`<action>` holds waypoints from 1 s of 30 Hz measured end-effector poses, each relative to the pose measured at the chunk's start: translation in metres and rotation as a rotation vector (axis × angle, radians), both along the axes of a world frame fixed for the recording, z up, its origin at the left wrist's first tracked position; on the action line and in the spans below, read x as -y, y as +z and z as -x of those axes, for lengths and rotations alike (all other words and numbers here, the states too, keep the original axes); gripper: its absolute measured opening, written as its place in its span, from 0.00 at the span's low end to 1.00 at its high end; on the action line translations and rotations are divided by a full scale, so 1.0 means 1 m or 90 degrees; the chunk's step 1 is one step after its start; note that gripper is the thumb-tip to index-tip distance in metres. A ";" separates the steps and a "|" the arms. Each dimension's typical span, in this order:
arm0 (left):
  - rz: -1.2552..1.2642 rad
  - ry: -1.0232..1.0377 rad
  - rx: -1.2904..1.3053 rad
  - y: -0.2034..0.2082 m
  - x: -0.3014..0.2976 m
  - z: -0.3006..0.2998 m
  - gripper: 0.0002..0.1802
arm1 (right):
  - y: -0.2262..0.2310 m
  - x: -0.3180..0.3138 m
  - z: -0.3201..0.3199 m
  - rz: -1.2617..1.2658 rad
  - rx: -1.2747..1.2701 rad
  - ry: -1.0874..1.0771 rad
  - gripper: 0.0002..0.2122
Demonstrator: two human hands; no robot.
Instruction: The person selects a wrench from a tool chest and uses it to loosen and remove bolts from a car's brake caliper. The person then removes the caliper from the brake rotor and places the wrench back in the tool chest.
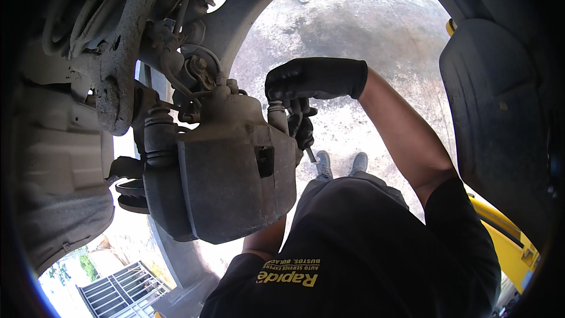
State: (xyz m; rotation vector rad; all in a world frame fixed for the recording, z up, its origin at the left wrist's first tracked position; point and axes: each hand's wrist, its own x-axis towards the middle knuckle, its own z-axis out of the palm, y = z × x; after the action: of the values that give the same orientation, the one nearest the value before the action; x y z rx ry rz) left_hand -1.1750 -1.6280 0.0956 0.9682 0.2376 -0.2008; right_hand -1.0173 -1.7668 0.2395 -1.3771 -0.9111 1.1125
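The brake caliper [235, 179], the landmark for all places here, fills the near middle of the view, slightly left of centre, among the suspension parts. At its upper right corner stands a ridged boot [276, 109]; the right hand [316, 79], in a black glove, lies just above and to the right, its fingers folded down over this corner. What they close on is hidden, so whether they are clamped or merely resting cannot be told. What appears to be the left hand [304, 133], also gloved, shows low on the caliper's right side, its forearm passing behind the casting; its grip too cannot be made out. A bright metal shaft [311, 155] projects just below these fingers. The chief hazard is slipping: a poorly seated tool could jump free and drive the knuckles against the casting. Sideways pressure on the boot could tear or unseat it. Since the caliper blocks part of the view, a misaligned part could pass unnoticed. Atop the caliper, the upright fitting [221, 87] could be strained if the casting were to swing or drop. Farther out, well below and right, the person's shoes [324, 165] would be exposed to any dropped tool.
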 end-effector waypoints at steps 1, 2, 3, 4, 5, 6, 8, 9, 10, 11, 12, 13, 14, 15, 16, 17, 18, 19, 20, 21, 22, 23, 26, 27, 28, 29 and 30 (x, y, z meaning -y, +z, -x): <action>0.011 0.008 0.002 -0.004 -0.001 -0.002 0.28 | 0.004 0.000 -0.001 0.014 0.010 0.005 0.18; 0.022 0.017 0.005 -0.008 -0.002 -0.004 0.27 | 0.007 -0.002 -0.002 0.059 0.018 0.006 0.19; 0.146 -0.044 0.059 -0.013 -0.003 -0.008 0.27 | 0.010 -0.004 -0.002 0.083 0.024 0.009 0.20; 0.269 -0.103 0.114 -0.017 -0.005 -0.016 0.27 | 0.013 -0.006 -0.003 0.121 0.061 0.013 0.20; 0.356 -0.128 0.163 -0.020 -0.005 -0.017 0.27 | 0.014 -0.007 -0.003 0.139 0.096 0.018 0.21; 0.373 -0.102 0.145 -0.022 -0.006 -0.020 0.27 | 0.015 -0.009 -0.003 0.138 0.129 0.022 0.21; 0.414 -0.082 0.177 -0.023 -0.004 -0.026 0.25 | 0.013 -0.011 -0.003 0.098 0.124 0.010 0.20; 0.510 -0.086 0.156 -0.022 -0.002 -0.028 0.24 | 0.011 -0.011 -0.003 0.093 0.120 0.009 0.19; 0.519 -0.094 0.165 -0.019 -0.001 -0.031 0.22 | 0.008 -0.011 -0.004 0.064 0.164 0.003 0.17; 0.535 -0.071 0.174 -0.017 0.003 -0.032 0.22 | 0.005 -0.011 -0.004 0.059 0.207 0.004 0.14; 0.552 -0.052 0.176 -0.013 0.006 -0.032 0.21 | 0.002 -0.011 -0.005 0.029 0.254 0.003 0.12; 0.544 -0.026 0.142 -0.009 0.009 -0.033 0.17 | -0.001 -0.011 -0.006 0.020 0.259 0.002 0.13; 0.558 -0.034 0.149 -0.004 0.011 -0.033 0.15 | -0.004 -0.012 -0.006 -0.015 0.267 -0.001 0.15; 0.572 -0.043 0.156 0.001 0.013 -0.034 0.14 | -0.006 -0.011 -0.007 -0.027 0.276 -0.014 0.17; 0.585 -0.052 0.164 0.006 0.014 -0.036 0.14 | -0.006 -0.011 -0.007 -0.059 0.257 -0.011 0.17; 0.600 -0.011 0.113 0.010 0.016 -0.034 0.16 | -0.006 -0.011 -0.008 -0.070 0.240 -0.018 0.18; 0.622 -0.027 0.124 0.015 0.017 -0.035 0.16 | -0.004 -0.010 -0.008 -0.065 0.238 -0.014 0.18; 0.645 -0.043 0.136 0.019 0.019 -0.035 0.16 | -0.002 -0.009 -0.007 -0.083 0.255 -0.023 0.18; 0.662 -0.055 0.136 0.022 0.020 -0.035 0.17 | 0.002 -0.008 -0.007 -0.087 0.288 -0.021 0.18; 0.652 -0.020 0.081 0.026 0.021 -0.033 0.18 | 0.006 -0.007 -0.007 -0.043 0.323 -0.027 0.18; 0.619 -0.004 0.076 0.028 0.023 -0.033 0.18 | 0.010 -0.006 -0.006 -0.004 0.286 -0.014 0.17; 0.592 0.008 0.071 0.030 0.026 -0.032 0.19 | 0.013 -0.005 -0.004 0.084 0.250 -0.007 0.17; 0.571 0.008 0.132 0.031 0.034 -0.031 0.20 | 0.017 -0.007 0.001 0.041 0.245 -0.020 0.16; 0.563 0.009 0.155 0.031 0.036 -0.032 0.21 | 0.016 -0.007 0.001 -0.027 0.260 -0.031 0.15; 0.571 0.018 0.158 0.030 0.038 -0.033 0.20 | 0.013 -0.008 0.001 -0.014 0.258 -0.014 0.13; 0.571 0.036 0.148 0.030 0.039 -0.032 0.20 | 0.011 -0.007 -0.001 -0.002 0.254 0.004 0.12; 0.571 0.054 0.139 0.030 0.040 -0.032 0.19 | 0.007 -0.007 -0.003 0.008 0.259 0.021 0.11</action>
State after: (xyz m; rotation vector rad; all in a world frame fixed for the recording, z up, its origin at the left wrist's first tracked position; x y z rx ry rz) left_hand -1.1427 -1.6683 0.1256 0.0848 -0.0258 -0.1005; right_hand -1.0146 -1.7600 0.2469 -1.6367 -1.2215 0.8752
